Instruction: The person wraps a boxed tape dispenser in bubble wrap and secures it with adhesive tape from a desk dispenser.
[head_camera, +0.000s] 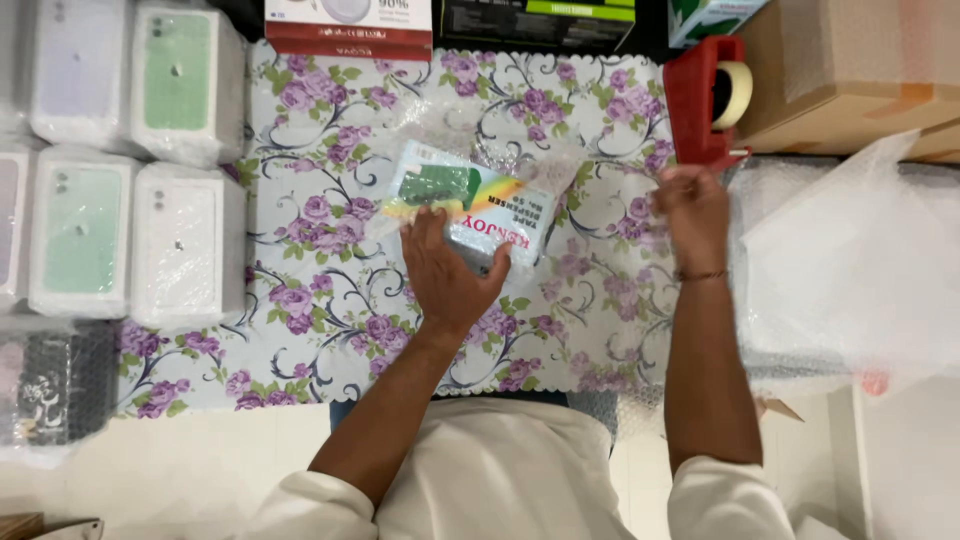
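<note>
Pressing flat and open-palmed on the bubble-wrapped box (462, 210), mid-way across the floral tablecloth (330, 300), the left hand (447, 275) steadies a light, slippery parcel best gripped by its stiff edges, while the right hand (692, 208), fingers closed, pinches something unclear below the red tape dispenser (705, 100).

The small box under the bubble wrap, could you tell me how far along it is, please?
Done: bubble wrap lies loosely over the small box. In hand: the left hand presses the box down; the right hand is at the red tape dispenser. Left: no tape visible on the wrap yet.
</note>
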